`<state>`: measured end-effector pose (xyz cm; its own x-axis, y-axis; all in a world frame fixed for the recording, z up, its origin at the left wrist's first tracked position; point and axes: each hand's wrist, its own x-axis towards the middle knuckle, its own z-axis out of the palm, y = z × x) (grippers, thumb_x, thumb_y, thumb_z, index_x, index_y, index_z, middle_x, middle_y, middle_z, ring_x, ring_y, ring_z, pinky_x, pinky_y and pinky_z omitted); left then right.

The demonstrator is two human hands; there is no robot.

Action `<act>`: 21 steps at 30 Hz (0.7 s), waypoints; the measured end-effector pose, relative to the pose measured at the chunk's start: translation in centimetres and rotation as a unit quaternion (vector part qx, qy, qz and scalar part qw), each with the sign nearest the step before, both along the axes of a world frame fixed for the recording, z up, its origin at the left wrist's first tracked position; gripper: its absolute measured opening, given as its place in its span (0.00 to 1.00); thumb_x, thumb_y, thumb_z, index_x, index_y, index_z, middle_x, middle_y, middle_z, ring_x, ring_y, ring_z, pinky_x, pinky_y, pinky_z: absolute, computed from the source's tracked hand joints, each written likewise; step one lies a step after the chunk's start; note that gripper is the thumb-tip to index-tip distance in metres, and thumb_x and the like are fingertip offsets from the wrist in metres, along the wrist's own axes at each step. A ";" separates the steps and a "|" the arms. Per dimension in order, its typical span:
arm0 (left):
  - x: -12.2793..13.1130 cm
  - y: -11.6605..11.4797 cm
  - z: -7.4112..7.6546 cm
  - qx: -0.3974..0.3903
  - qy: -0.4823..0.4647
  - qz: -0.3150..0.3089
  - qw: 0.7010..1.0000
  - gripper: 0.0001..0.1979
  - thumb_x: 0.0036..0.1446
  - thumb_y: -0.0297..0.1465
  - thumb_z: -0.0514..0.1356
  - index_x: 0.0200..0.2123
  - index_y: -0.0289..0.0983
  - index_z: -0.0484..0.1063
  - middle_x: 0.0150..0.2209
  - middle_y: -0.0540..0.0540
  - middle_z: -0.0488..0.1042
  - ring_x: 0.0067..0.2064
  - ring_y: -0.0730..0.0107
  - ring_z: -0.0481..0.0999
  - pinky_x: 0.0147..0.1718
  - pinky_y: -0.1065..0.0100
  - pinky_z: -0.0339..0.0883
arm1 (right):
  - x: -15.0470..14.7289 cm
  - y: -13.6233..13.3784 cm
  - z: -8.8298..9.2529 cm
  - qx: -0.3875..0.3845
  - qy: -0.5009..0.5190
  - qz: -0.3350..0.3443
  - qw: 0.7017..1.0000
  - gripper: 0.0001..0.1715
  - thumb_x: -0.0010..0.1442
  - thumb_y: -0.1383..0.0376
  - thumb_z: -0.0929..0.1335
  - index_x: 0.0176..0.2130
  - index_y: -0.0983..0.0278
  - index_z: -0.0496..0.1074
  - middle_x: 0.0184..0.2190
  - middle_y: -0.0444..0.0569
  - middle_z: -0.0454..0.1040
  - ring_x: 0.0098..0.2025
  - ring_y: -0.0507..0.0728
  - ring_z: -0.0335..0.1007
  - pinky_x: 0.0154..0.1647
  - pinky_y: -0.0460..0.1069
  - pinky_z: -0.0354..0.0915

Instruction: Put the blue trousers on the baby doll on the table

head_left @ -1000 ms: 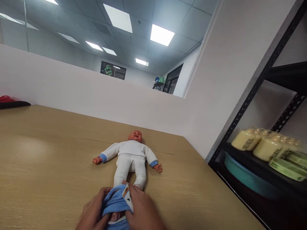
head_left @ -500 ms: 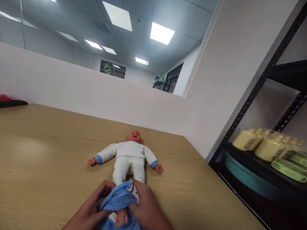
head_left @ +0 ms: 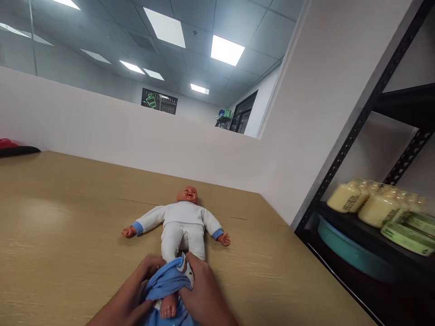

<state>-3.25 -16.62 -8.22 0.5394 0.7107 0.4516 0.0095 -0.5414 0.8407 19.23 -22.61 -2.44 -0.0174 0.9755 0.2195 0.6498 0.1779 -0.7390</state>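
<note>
A baby doll (head_left: 184,210) lies on its back on the wooden table (head_left: 84,235), head away from me, arms spread, in a white suit with blue cuffs. Blue cloth with a white patch, which looks like a small garment (head_left: 166,281), is bunched around its lower legs. One bare doll foot (head_left: 168,306) pokes out below a fold of it. My left hand (head_left: 144,283) is closed on the garment's left side. On the right side, my right hand (head_left: 200,283) pinches its edge by the white patch. The other doll foot is hidden.
A black shelf rack (head_left: 340,158) stands at the right, with pale yellow bottles (head_left: 377,206), green packs (head_left: 406,237) and a teal basin (head_left: 353,251). A low white wall (head_left: 136,136) borders the table's far side. Something red and black (head_left: 15,148) sits at the far left.
The garment and both hands have shifted very slightly left, and the bare foot sits a little higher and further left in view. Both hands keep their hold; the camera has tilted a little.
</note>
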 end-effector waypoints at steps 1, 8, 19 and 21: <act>0.1 0.3 -0.3 0.031 0.004 0.003 1.000 0.23 0.67 0.33 0.62 0.64 0.48 0.68 0.61 0.40 0.74 0.64 0.46 0.73 0.65 0.52 0.70 | -0.1 0.0 0.0 0.003 -0.015 0.006 1.000 0.24 0.50 0.74 0.67 0.46 0.59 0.73 0.44 0.49 0.79 0.48 0.63 0.76 0.49 0.54 0.67; -0.4 1.7 -2.1 0.078 0.028 0.026 0.996 0.21 0.70 0.31 0.58 0.63 0.49 0.71 0.61 0.41 0.75 0.63 0.50 0.75 0.63 0.59 0.70 | 0.0 -0.2 1.0 0.005 -0.201 0.080 0.976 0.32 0.47 0.75 0.71 0.52 0.59 0.69 0.53 0.52 0.77 0.54 0.68 0.74 0.54 0.58 0.68; -1.2 3.1 2.8 0.152 0.138 0.013 0.979 0.18 0.68 0.41 0.64 0.60 0.53 0.80 0.52 0.43 0.83 0.53 0.46 0.77 0.56 0.59 0.71 | 1.6 2.0 2.3 0.086 -0.283 0.141 0.945 0.16 0.58 0.68 0.75 0.46 0.58 0.74 0.44 0.49 0.81 0.52 0.63 0.74 0.56 0.56 0.64; -1.5 3.4 4.0 0.157 0.175 0.009 0.972 0.17 0.69 0.41 0.65 0.59 0.53 0.81 0.51 0.43 0.83 0.53 0.47 0.77 0.56 0.60 0.69 | 1.9 2.7 2.4 0.098 -0.299 0.160 0.936 0.14 0.57 0.66 0.77 0.42 0.59 0.74 0.41 0.47 0.81 0.50 0.62 0.76 0.53 0.54 0.64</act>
